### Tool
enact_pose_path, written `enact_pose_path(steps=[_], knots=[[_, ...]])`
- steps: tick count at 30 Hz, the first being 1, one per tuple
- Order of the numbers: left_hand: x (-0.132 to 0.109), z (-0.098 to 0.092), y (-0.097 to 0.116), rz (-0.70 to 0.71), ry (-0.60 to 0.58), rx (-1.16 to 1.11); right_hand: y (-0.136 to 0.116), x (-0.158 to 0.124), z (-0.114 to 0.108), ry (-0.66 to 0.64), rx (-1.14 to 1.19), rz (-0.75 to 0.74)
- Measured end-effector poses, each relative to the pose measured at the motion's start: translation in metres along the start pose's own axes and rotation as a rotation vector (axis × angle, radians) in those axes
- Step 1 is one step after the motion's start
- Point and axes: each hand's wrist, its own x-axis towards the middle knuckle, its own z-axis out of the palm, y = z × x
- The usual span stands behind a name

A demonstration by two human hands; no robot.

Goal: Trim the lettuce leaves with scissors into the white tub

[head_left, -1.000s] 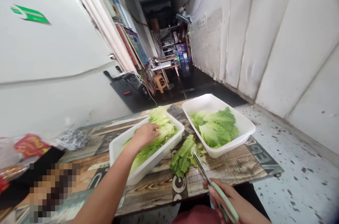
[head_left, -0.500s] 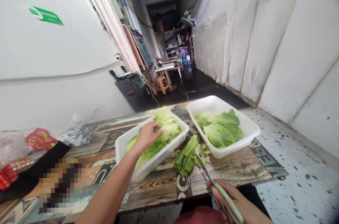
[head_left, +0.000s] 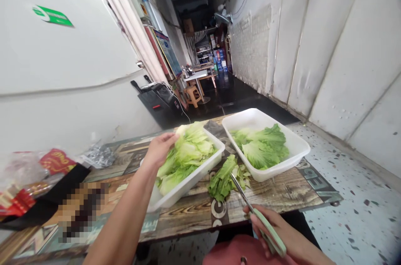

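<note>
Nearer than the left tub (head_left: 192, 183), the right hand (head_left: 277, 220) wraps green-handled scissors (head_left: 270, 230), probably so the blades (head_left: 240, 190) reach loose leaves (head_left: 223, 181) right of that tub. Above it, the half-curled left hand (head_left: 160, 149) touches its lettuce (head_left: 184, 154), grip unclear. Farther right, another tub (head_left: 296, 142) keeps leaves apart.

You can reach down into the right white tub (head_left: 275, 171) from above, but its walls block you from the side. The lettuce pile (head_left: 223, 181) sits between it and the left white tub (head_left: 203, 171). Your left hand (head_left: 161, 148) blocks that tub's left side. Right of your scissors (head_left: 258, 217), bare table (head_left: 288, 194) gives you room.
</note>
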Motion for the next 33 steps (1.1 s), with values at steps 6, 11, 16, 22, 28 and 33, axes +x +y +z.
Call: enact_pose_path(steps=[6,11,16,22,28,33], knots=[[0.0,0.022,0.003,0.196,0.251,-0.13,-0.001,0.003,0.0,-0.003,0.014,-0.047],[0.004,0.023,-0.009,0.114,0.178,0.034,-0.002,0.0,-0.002,-0.001,0.012,-0.079],[-0.008,0.026,0.014,0.113,0.23,-0.362,-0.005,-0.004,-0.005,-0.019,-0.041,-0.125],[-0.051,0.059,0.038,-0.245,-0.073,-0.599,-0.023,-0.011,0.0,-0.053,-0.122,-0.197],[-0.1,0.099,0.0,-0.744,-0.412,-0.628,-0.024,-0.008,0.0,-0.04,-0.131,-0.217],[-0.117,0.111,-0.028,-0.629,-0.463,-0.508,-0.021,-0.005,-0.004,0.009,-0.226,-0.236]])
